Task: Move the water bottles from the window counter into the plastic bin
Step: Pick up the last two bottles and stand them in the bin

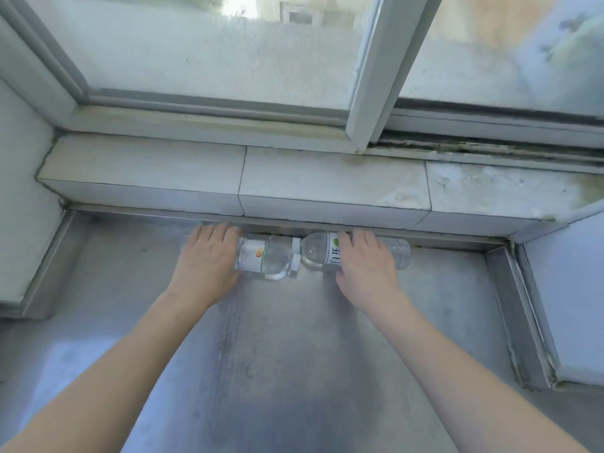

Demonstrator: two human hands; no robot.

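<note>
Clear bottles [264, 256] with white caps on grey metal counter [277, 338].

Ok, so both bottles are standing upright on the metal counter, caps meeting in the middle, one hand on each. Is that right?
Not quite: the head view shows both lying on their sides, not upright. The left bottle and right bottle lie end to end on the metal counter, caps meeting in the middle, with the left hand on one and the right hand on the other.

both forearms are bare to the frame's edge, left hand [209, 259] and right hand [367, 268] ungloved.
</note>
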